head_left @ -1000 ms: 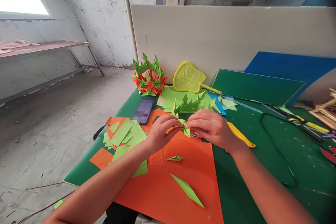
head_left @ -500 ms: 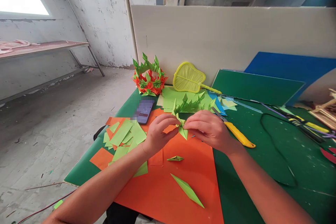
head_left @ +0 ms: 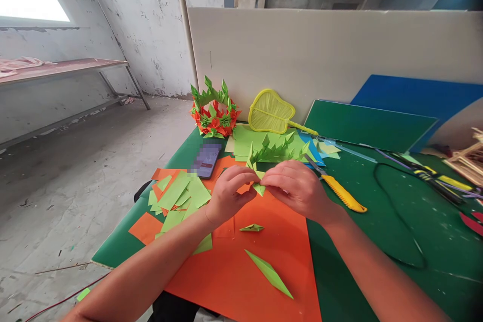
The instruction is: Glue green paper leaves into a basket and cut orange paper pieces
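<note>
Green paper, pinched two-handed: holding a small folded piece (head_left: 259,190) btwn thumb and fingers of L grip (head_left: 231,190) and R grip (head_left: 296,188), tips close together — prob. so as to control tiny folds w/o crushing them. Held up over the far part of a big orange sheet (head_left: 279,246), likely for room to turn it. Just behind, a spiky green strip (head_left: 272,151); joined to the piece or not, can't tell w/ fingers in the way. Nearer the body, on the orange, one short folded bit (head_left: 251,228) and one long pointed bit (head_left: 269,273), presumably loose for easy pick-up. To the L, paper scraps (head_left: 175,192) and phone (head_left: 210,161), clear of the elbows. To the R, yellow cutter (head_left: 344,194), blade aimed away from the body — safer, perhaps. At the back of the green desk (head_left: 362,246), an orange-and-green crown-like ring (head_left: 214,123) plus yellow fan (head_left: 271,111), leaning on the pale panel (head_left: 324,50), seemingly out of the way.
</note>
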`<state>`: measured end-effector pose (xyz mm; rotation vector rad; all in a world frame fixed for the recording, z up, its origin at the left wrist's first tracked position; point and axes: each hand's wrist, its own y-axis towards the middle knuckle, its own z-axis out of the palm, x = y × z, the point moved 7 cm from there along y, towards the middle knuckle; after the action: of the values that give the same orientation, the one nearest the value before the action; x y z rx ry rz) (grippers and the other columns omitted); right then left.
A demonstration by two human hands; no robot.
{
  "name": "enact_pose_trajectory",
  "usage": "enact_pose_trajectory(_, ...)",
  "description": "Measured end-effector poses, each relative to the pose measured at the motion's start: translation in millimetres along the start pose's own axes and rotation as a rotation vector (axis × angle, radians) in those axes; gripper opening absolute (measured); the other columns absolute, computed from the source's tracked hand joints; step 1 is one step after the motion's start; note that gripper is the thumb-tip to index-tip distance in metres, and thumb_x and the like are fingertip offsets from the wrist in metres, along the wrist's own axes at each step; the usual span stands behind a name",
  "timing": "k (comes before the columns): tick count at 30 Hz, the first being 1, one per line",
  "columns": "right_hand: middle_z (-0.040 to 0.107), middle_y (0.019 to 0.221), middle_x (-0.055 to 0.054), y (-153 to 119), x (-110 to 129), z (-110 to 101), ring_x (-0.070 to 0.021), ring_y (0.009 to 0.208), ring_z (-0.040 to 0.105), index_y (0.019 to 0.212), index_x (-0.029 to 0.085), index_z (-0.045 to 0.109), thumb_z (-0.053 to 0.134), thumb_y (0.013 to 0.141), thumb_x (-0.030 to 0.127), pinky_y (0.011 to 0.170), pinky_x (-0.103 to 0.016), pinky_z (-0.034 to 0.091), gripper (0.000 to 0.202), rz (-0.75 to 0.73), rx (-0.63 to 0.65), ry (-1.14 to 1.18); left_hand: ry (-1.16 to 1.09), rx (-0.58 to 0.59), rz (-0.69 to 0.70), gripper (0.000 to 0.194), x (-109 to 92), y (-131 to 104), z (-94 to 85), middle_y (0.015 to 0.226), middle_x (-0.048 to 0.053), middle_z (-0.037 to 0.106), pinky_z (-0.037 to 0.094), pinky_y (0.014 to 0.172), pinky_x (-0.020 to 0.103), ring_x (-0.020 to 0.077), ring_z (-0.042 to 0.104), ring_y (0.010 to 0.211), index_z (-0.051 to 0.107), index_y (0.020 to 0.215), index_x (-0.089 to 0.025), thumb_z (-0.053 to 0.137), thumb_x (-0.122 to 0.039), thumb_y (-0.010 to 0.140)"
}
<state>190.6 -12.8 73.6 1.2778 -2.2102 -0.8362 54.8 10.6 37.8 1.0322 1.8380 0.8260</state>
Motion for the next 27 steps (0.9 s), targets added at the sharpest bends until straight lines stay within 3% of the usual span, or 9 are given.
enact_pose_trajectory(6,0.070,0.091,-0.004,0.0,-7.5,1.1,-0.0185,0.085,0.062,0.100,0.024,0.058,0.057,0.089,0.019,0.079,-0.034,0.046,0.012,0.111,-0.015,0.092,-0.008,-0.022,-0.026,0.017,-2.9,0.8,-1.1,0.083,0.002,0.066,0.049,0.069,0.026,0.0125,0.059,0.072,0.059,0.093,-0.020,0.057,-0.009,0.081)
enact_pose_trajectory(12,0.069,0.086,-0.005,3.2,-16.2,7.7,-0.0189,0.082,0.060,0.089,0.022,0.065,0.057,0.090,0.025,0.074,-0.034,0.048,0.009,0.292,0.079,0.170,-0.080,0.033,-0.252,0.005,14.4,-5.9,9.2,0.078,0.001,0.064,0.047,0.065,0.024,0.0108,0.057,0.066,0.060,0.088,-0.019,0.062,-0.021,0.083)
enact_pose_trajectory(16,0.066,0.080,-0.004,-5.5,-35.0,6.8,-0.0169,0.070,0.060,0.075,0.021,0.065,0.059,0.086,0.036,0.061,-0.030,0.051,0.020,0.561,0.090,0.230,-0.428,0.096,-0.514,0.016,33.0,-9.3,20.4,0.081,0.004,0.067,0.047,0.066,0.024,0.0128,0.059,0.072,0.064,0.088,-0.018,0.061,-0.034,0.087)
enact_pose_trajectory(19,0.065,0.077,-0.003,-18.5,-55.2,-0.8,-0.0147,0.061,0.057,0.073,0.019,0.065,0.064,0.080,0.042,0.054,-0.028,0.049,0.024,0.763,-0.006,0.262,-0.589,0.007,-0.687,0.025,47.2,-10.5,18.5,0.080,0.005,0.067,0.045,0.064,0.023,0.0122,0.056,0.069,0.063,0.090,-0.017,0.059,-0.041,0.087)
enact_pose_trajectory(22,0.066,0.068,-0.001,-30.8,-73.7,-8.8,-0.0155,0.061,0.059,0.074,0.019,0.067,0.067,0.077,0.045,0.057,-0.028,0.048,0.027,0.895,-0.165,0.286,-0.542,-0.067,-0.733,0.029,56.8,-12.7,14.8,0.073,0.001,0.058,0.040,0.060,0.022,0.0103,0.048,0.065,0.057,0.088,-0.018,0.055,-0.047,0.089)
enact_pose_trajectory(27,0.069,0.072,-0.003,-38.1,-85.8,-4.2,-0.0160,0.061,0.060,0.078,0.019,0.070,0.066,0.077,0.046,0.059,-0.028,0.048,0.028,0.905,-0.297,0.235,-0.340,0.108,-0.663,0.029,56.3,-20.8,28.7,0.074,-0.001,0.049,0.038,0.062,0.023,0.0111,0.044,0.066,0.047,0.082,-0.020,0.036,-0.043,0.097)
